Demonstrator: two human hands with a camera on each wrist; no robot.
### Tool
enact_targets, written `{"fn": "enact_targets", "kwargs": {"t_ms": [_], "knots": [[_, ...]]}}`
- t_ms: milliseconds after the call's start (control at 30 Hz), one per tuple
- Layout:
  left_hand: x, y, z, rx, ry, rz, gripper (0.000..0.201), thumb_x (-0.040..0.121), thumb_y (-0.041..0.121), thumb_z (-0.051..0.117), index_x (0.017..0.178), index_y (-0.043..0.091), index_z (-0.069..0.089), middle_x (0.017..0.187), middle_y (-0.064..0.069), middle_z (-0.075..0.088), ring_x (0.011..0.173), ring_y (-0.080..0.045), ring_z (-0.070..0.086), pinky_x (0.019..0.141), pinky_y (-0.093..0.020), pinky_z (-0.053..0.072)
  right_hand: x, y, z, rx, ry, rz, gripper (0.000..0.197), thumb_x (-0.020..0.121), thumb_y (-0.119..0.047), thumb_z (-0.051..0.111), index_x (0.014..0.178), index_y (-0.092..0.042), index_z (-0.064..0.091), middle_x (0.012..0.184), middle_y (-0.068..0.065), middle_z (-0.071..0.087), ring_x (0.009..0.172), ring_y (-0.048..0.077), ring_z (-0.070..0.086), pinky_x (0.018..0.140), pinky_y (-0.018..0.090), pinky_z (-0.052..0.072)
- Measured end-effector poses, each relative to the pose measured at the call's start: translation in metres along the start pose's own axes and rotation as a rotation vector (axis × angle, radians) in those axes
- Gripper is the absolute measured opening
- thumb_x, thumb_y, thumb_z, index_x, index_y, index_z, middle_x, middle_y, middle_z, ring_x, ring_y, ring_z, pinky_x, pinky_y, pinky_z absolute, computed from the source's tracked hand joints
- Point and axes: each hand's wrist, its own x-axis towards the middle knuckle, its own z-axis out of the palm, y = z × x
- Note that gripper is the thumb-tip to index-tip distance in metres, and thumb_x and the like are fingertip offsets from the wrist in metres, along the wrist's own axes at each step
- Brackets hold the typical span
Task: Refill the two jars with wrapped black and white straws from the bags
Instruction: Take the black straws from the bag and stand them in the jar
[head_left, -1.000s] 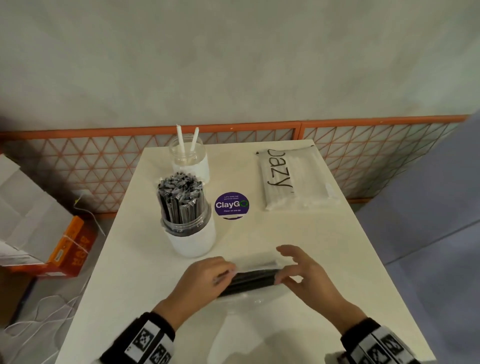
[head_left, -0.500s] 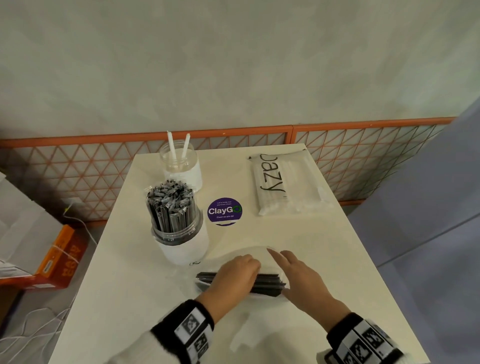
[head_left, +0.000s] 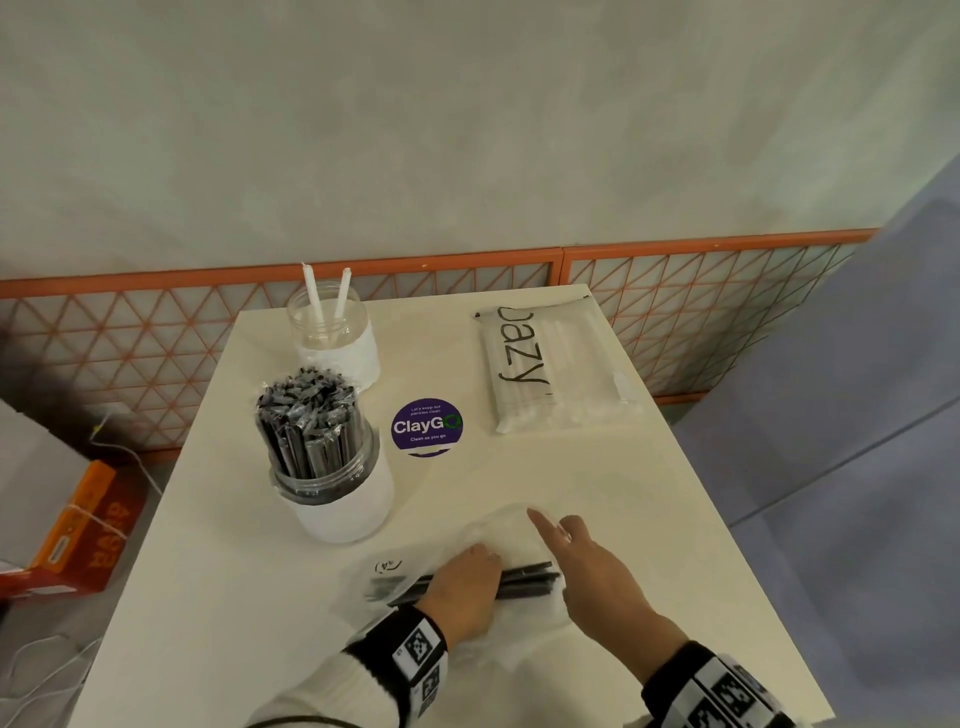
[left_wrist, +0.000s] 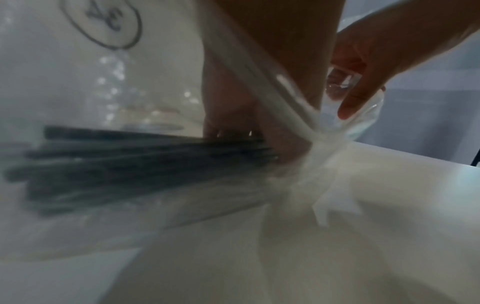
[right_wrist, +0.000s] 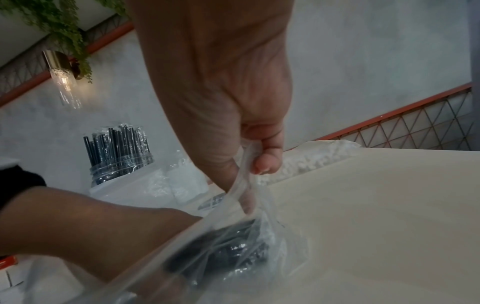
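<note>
A clear plastic bag (head_left: 501, 530) with a few black wrapped straws (head_left: 527, 577) lies at the near middle of the white table (head_left: 649, 493). My left hand (head_left: 465, 579) reaches inside the bag, its fingers curled on the straws (left_wrist: 130, 164). My right hand (right_wrist: 249, 164) pinches the bag's open edge (right_wrist: 241, 185) between thumb and finger, index finger stretched out. A jar packed with black straws (head_left: 327, 457) stands left of the bag. Behind it, a jar (head_left: 332, 332) holds two white straws. A sealed bag of white straws (head_left: 545, 374) lies at the back right.
A round purple ClayGo sticker (head_left: 427, 427) sits on the table between the jars and the white-straw bag. An orange lattice fence (head_left: 675, 312) runs behind the table. An orange box (head_left: 78, 530) and cables lie on the floor to the left.
One second ago both hands held the bag's ends from outside. My left hand has since gone into the bag onto the straws, while the right hand keeps the opening lifted.
</note>
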Motion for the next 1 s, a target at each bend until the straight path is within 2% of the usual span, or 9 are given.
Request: {"fn": "enact_targets", "kwargs": {"t_ms": [133,267,433,600,667,767,867,933,1000], "knots": [[0.001,0.003,0.002,0.146,0.082,0.007,0.039,0.095,0.008,0.041,0.133,0.007,0.037,0.133,-0.016,0.043,0.119,-0.031,0.045,0.102,-0.038,0.034,0.001,0.000,-0.002,0.002,-0.011,-0.003,0.088,0.083,0.008,0.044,0.151,-0.028,0.001,0.136,0.003,0.032,0.072,0.020,0.041,0.042,0.019,0.022],[-0.002,-0.006,-0.003,-0.019,0.157,-0.018,0.043,0.096,0.013,0.040,0.138,0.011,0.034,0.128,-0.011,0.050,0.114,-0.027,0.050,0.099,-0.036,0.038,0.000,-0.004,-0.006,0.008,0.002,-0.015,0.088,0.083,0.009,0.045,0.151,-0.026,0.001,0.136,0.001,0.034,0.073,0.017,0.042,0.043,0.017,0.023],[-0.006,-0.014,-0.018,-0.219,0.249,-0.008,0.025,0.091,0.017,0.047,0.116,0.014,0.050,0.113,-0.006,0.057,0.102,-0.024,0.055,0.086,-0.033,0.044,-0.002,-0.003,-0.013,0.019,0.028,-0.030,0.086,0.084,0.006,0.045,0.151,-0.027,0.001,0.136,0.001,0.034,0.074,0.018,0.046,0.057,0.023,0.031],[-0.022,-0.020,-0.038,-0.391,0.293,0.075,0.018,0.090,0.026,0.057,0.100,0.012,0.061,0.098,-0.006,0.064,0.091,-0.021,0.060,0.077,-0.027,0.043,0.006,0.009,-0.022,0.054,0.083,-0.035,0.087,0.083,0.007,0.047,0.149,-0.032,0.007,0.129,0.001,0.036,0.054,0.011,0.037,0.042,0.016,0.026],[-0.034,-0.022,-0.046,-0.541,0.337,0.123,0.023,0.086,0.037,0.064,0.090,0.014,0.062,0.084,-0.003,0.065,0.078,-0.013,0.060,0.068,-0.024,0.041,0.010,0.014,-0.026,0.055,0.111,-0.047,0.086,0.082,0.007,0.047,0.149,-0.032,0.010,0.129,0.002,0.036,0.058,0.014,0.041,0.043,0.016,0.027],[-0.054,-0.016,-0.070,-0.980,0.540,0.067,0.020,0.080,0.031,0.074,0.072,0.021,0.059,0.059,0.003,0.060,0.057,-0.005,0.054,0.061,-0.023,0.042,0.012,0.018,-0.032,0.076,0.142,-0.069,0.079,0.083,0.004,0.049,0.147,-0.035,0.022,0.130,0.001,0.036,0.063,0.015,0.046,0.049,0.014,0.030],[-0.067,-0.010,-0.104,-1.314,0.879,-0.010,0.025,0.078,0.017,0.070,0.062,0.010,0.053,0.045,-0.001,0.054,0.045,-0.015,0.051,0.057,-0.026,0.046,0.010,0.017,-0.039,0.092,0.143,-0.135,0.049,0.088,-0.018,0.059,0.132,-0.039,0.049,0.131,-0.007,0.039,0.065,0.004,0.048,0.060,0.007,0.034],[-0.073,-0.013,-0.128,-1.433,1.081,-0.003,0.023,0.081,0.014,0.064,0.064,0.008,0.050,0.042,-0.001,0.045,0.039,-0.015,0.043,0.048,-0.024,0.042,0.008,0.013,-0.044,0.091,0.155,-0.183,0.028,0.084,-0.039,0.065,0.112,-0.042,0.064,0.130,-0.010,0.045,0.089,0.005,0.056,0.081,0.016,0.040],[-0.081,-0.021,-0.148,-1.449,1.206,-0.031,0.023,0.084,0.009,0.063,0.065,0.008,0.049,0.040,0.003,0.042,0.037,-0.012,0.039,0.044,-0.021,0.039,0.007,0.006,-0.052,0.097,0.181,-0.215,0.019,0.078,-0.051,0.068,0.094,-0.041,0.070,0.126,-0.013,0.049,0.107,0.007,0.054,0.092,0.025,0.038]]}}
